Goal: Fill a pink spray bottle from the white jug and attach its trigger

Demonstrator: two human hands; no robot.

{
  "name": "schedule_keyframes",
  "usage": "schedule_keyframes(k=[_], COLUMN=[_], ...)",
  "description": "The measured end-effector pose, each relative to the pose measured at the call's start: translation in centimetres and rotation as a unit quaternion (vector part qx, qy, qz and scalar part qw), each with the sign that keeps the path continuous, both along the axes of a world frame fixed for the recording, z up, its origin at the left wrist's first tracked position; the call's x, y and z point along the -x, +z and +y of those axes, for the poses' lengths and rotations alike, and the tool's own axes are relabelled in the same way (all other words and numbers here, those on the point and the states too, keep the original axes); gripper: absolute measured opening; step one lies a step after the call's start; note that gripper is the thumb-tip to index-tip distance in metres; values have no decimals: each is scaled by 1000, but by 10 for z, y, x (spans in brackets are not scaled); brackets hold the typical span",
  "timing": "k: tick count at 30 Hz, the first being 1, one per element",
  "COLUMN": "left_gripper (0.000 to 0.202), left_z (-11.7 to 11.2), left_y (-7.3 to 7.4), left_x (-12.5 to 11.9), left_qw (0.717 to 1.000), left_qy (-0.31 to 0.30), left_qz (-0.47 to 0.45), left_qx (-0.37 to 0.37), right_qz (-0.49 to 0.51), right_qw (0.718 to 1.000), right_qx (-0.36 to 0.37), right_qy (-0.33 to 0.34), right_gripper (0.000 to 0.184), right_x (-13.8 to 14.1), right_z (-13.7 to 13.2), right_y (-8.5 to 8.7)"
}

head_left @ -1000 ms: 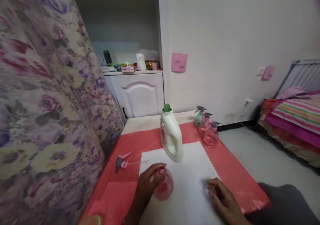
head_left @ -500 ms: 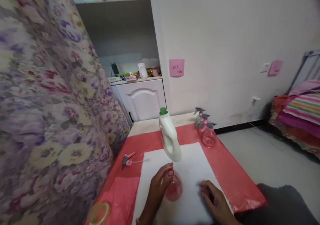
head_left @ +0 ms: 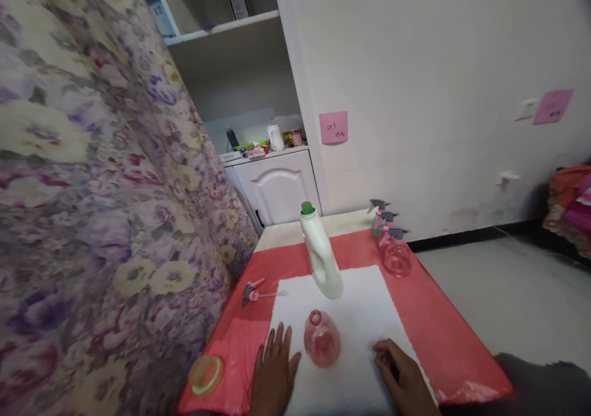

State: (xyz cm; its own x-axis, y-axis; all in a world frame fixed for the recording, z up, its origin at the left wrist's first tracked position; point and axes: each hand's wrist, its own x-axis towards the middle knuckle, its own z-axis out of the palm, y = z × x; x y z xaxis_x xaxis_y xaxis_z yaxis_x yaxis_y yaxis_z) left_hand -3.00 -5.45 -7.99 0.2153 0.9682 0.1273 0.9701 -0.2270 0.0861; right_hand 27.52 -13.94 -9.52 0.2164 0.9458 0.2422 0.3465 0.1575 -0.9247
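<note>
A round pink bottle point(head_left: 322, 339) with an uncapped neck stands on a white cloth point(head_left: 360, 305). My left hand point(head_left: 273, 373) lies flat on the cloth just left of the bottle, fingers stretched out, holding nothing. My right hand point(head_left: 401, 376) rests on the cloth to the bottle's right, fingers curled down; I cannot see anything in them. A white detergent bottle point(head_left: 321, 258) with a green cap stands behind the pink bottle. A pink spray head point(head_left: 255, 291) with its tube lies on the red table cover point(head_left: 434, 317) to the left.
Three capped spray bottles point(head_left: 392, 244) stand at the table's far right. A round orange-rimmed lid point(head_left: 205, 375) lies at the near left corner. A flowered curtain point(head_left: 101, 207) hangs close on the left. A white cabinet point(head_left: 277, 185) and shelves stand behind.
My left hand has let go of the pink bottle's neck and now lies flat beside it. The view has tilted up and swung left.
</note>
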Motion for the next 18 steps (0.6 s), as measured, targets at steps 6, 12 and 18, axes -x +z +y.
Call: schedule_keyframes(k=[6,12,18], left_gripper=[73,71,55], left_z=[-5,-9,1], left_y=[15,12,10], left_x=[-8,5,15], left_qw=[993,991,978], left_qy=[75,84,87], left_qz=[69,47,-186], left_qx=[58,93,42], right_qz=[-19,19,-6], right_qw=[999,1000,999], right_qx=[9,5,27], right_qy=[27,-3,28], right_gripper=[28,31,31], right_x=[-4,2,-3], right_z=[0,-1,0], right_y=[-11,-22,-26])
